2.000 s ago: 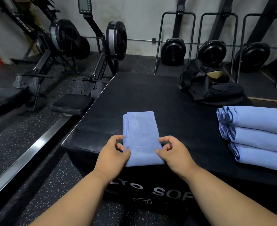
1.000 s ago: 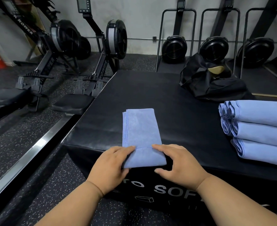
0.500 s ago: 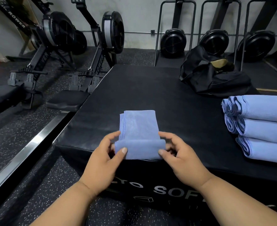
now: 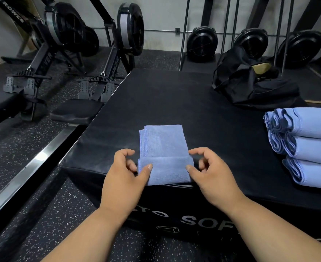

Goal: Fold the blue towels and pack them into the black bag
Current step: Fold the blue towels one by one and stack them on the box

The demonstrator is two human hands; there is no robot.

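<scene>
Head view. A blue towel (image 4: 163, 148), already folded to a narrow strip, lies on the black box (image 4: 174, 103) at its near edge; the strip's near end is turned up and over onto itself as a short flap. The left hand (image 4: 125, 178) pinches the flap's left corner between thumb and curled fingers; the right hand (image 4: 210, 176) pinches the right corner likewise. Both forearms reach in from below, wrists level, palms turned inward toward the towel, index fingers arched above the cloth.

To do this fold well, it seems best to carry both corners forward together, keeping the flap's leading edge square to the strip's long sides, lay it flush with the far end, then press flat.

Right of the towel, well apart, three folded towels (image 4: 306, 144) are stacked on the box. The bag (image 4: 250, 86) sits at the box's far right corner, beyond the stack, its mouth apparently open; no towel is visible inside it, so packing appears not yet begun.
</scene>
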